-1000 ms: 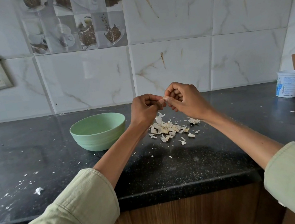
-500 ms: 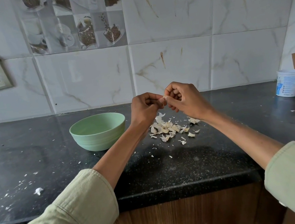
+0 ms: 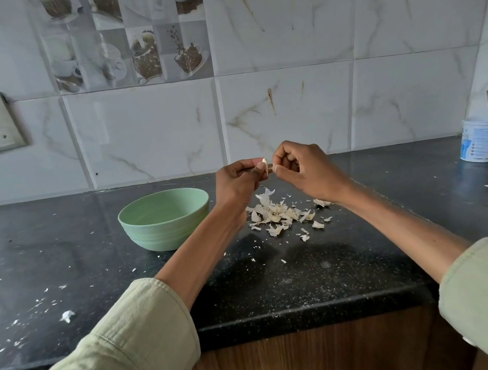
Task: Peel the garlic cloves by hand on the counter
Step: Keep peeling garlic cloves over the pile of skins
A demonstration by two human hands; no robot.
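Counter: black speckled stone, glossy, dusted w/ white flecks. Bowl: matte pale-green, round, ribbed near base, left of hands. Skin pile: dry papery off-white flakes, curled, on counter under hands. L hand: fingers curled, thumb + forefinger pinching garlic clove, small pale sliver. R hand: fingers curled, tips pinching at clove's right edge. Clove sits between both pinches, held above pile, off the counter. White plastic tub far right.

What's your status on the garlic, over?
Left hand and right hand both pinching one garlic clove above peel pile. Peeling underway. Nothing in the way.
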